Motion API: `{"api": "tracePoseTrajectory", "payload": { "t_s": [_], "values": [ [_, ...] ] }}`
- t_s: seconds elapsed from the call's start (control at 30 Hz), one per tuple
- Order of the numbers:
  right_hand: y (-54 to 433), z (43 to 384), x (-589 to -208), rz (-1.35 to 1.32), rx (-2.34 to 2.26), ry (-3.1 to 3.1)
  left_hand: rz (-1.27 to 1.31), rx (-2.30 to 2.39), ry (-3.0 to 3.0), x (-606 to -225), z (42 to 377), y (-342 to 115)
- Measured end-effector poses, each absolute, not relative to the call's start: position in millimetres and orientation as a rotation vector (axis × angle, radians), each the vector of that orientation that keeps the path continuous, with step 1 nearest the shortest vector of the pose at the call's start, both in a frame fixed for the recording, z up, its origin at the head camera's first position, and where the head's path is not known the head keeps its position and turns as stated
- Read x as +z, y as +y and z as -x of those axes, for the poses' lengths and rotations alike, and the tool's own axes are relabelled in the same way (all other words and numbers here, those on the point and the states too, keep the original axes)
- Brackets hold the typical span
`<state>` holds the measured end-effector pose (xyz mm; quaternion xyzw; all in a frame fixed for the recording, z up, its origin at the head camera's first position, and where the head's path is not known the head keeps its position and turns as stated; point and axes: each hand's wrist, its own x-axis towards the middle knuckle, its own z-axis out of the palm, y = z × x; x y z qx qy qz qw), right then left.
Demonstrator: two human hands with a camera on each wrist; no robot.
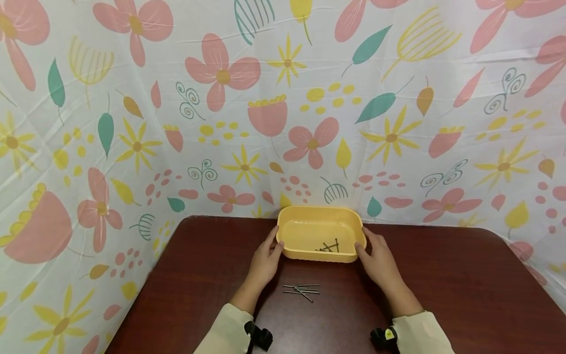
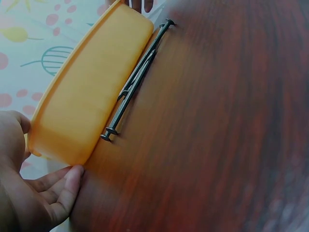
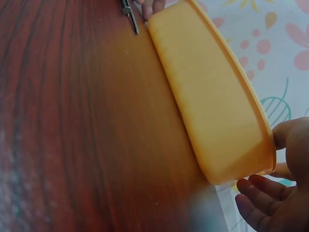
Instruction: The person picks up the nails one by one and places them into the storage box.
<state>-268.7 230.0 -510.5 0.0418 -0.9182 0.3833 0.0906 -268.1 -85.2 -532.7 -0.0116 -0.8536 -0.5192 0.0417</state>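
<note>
A yellow plastic basin (image 1: 289, 253) stands at the far side of the table, held at both ends. At its left end my left hand (image 1: 264, 260) grips it, thumb near the front corner; the left wrist view shows this hand (image 2: 36, 188) at the basin's wall. My right hand (image 1: 378, 258) grips the right end, thumb on the rim, with some fingers (image 3: 260, 195) beside the lower wall. Several dark nails (image 1: 329, 246) lie inside the basin, toward its front right. More long nails (image 1: 301, 291) lie crossed on the table in front of it, between my forearms.
The dark red-brown wooden table (image 1: 212, 260) has rounded far corners. Behind it hangs a white cloth (image 1: 274, 191) printed with flowers, close to the basin's far rim. Black wrist cameras (image 1: 258, 336) sit on both of my sleeves.
</note>
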Motion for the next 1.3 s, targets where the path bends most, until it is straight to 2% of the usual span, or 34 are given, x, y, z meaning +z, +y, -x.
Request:
{"api": "tracePoseTrajectory", "payload": {
  "t_s": [1.3],
  "values": [
    [228, 268, -513, -0.144, 1.125, -2.681, 0.028, -1.741, -2.525, -517, 269, -92]
  ]
}}
